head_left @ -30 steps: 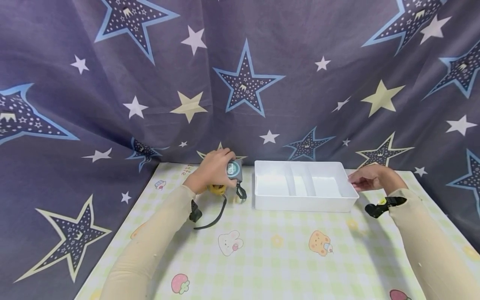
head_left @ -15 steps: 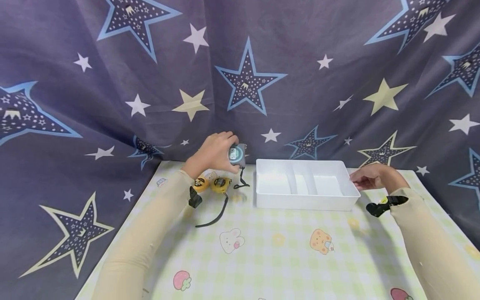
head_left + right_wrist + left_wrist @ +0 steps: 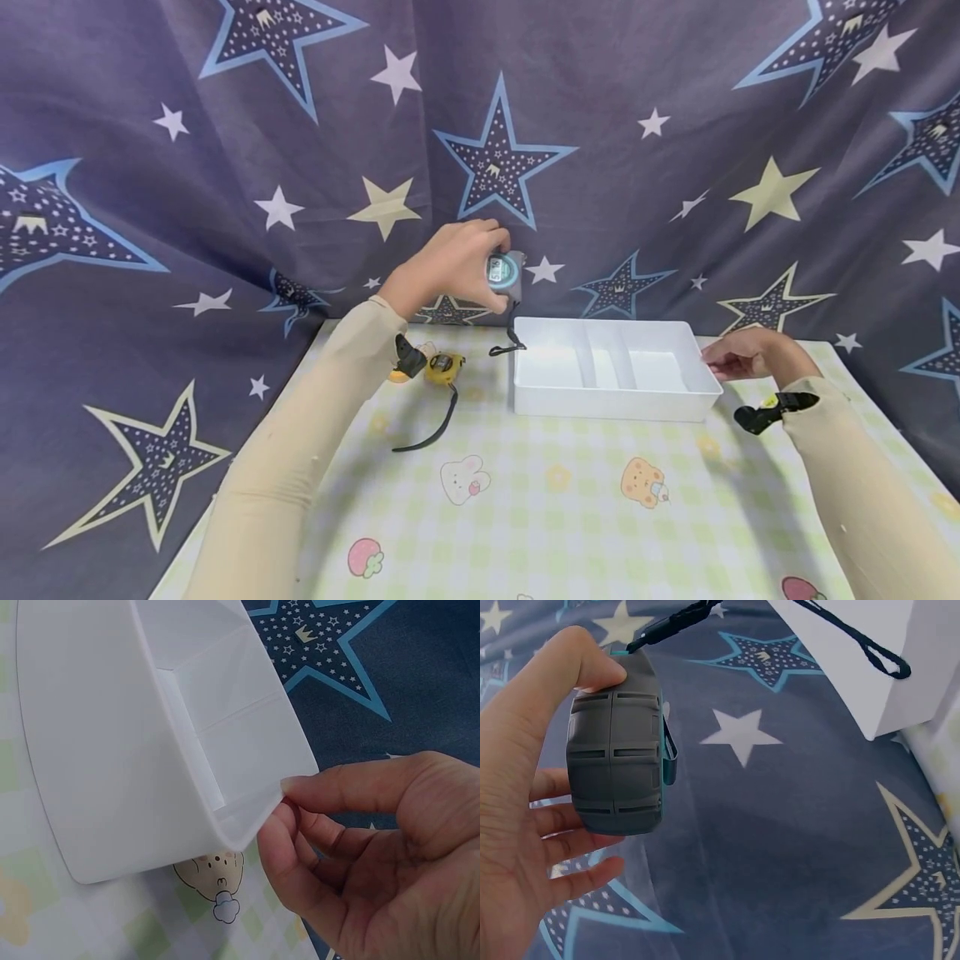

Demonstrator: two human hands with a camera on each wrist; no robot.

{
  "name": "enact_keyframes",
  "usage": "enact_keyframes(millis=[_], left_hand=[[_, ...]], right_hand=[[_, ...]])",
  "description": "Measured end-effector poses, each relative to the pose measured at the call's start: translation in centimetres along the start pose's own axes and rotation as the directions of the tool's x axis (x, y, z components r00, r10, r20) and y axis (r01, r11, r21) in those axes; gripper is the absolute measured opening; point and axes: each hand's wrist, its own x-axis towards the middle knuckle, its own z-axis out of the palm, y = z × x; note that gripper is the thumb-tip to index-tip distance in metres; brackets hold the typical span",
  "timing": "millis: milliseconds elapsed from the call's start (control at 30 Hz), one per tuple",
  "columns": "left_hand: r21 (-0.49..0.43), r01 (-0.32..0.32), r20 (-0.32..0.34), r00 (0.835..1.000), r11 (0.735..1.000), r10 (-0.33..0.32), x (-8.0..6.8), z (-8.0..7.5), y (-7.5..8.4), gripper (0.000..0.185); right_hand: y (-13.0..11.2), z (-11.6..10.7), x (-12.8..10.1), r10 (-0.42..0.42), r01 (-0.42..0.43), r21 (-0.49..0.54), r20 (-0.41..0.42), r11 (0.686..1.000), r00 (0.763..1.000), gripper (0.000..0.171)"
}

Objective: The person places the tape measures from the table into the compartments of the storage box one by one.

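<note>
My left hand (image 3: 459, 265) grips a grey and teal tape measure (image 3: 504, 275) between thumb and fingers, raised above the table beside the white box's left end. A black wrist cord dangles from the tape measure near the box's rim. In the left wrist view its ribbed grey edge (image 3: 615, 765) faces the camera. My right hand (image 3: 746, 354) holds the right end of the white divided box (image 3: 615, 404); in the right wrist view thumb and fingers pinch its rim (image 3: 262, 817). The compartments visible from the head hold nothing.
A yellow tape measure (image 3: 444, 367) with a black strap lies left of the box. Another yellow one (image 3: 398, 377) is mostly hidden by my left wrist's black band. A starry curtain (image 3: 480, 125) hangs behind the checked tablecloth (image 3: 555, 517).
My left hand has lifted the grey and teal tape measure off the table beside the yellow ones and carried it up and right toward the box. My right hand stays on the box.
</note>
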Motion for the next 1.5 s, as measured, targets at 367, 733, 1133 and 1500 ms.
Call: enact_keyframes(millis=[367,733,1133,1500], left_hand=[[0.037,-0.075,-0.025,0.997,0.996,0.076,3.1,-1.2,2.0,0.064],[0.051,-0.132,0.015,0.991,0.990,0.131,4.0,2.5,3.6,0.065],[0.036,-0.135,0.071,0.989,0.990,0.132,5.3,5.3,4.7,0.066],[0.056,-0.162,0.099,0.983,0.985,0.156,5.3,7.9,5.0,0.069]], right_hand=[[0.4,-0.4,0.4,-0.021,0.021,0.016,0.007,1.000,1.000,0.028],[0.4,-0.3,0.1,-0.023,0.023,0.016,0.015,1.000,1.000,0.025],[0.2,-0.1,0.2,-0.017,0.017,0.005,-0.027,1.000,0.999,0.022],[0.1,0.0,0.1,-0.006,0.006,0.008,-0.017,1.000,1.000,0.025]])
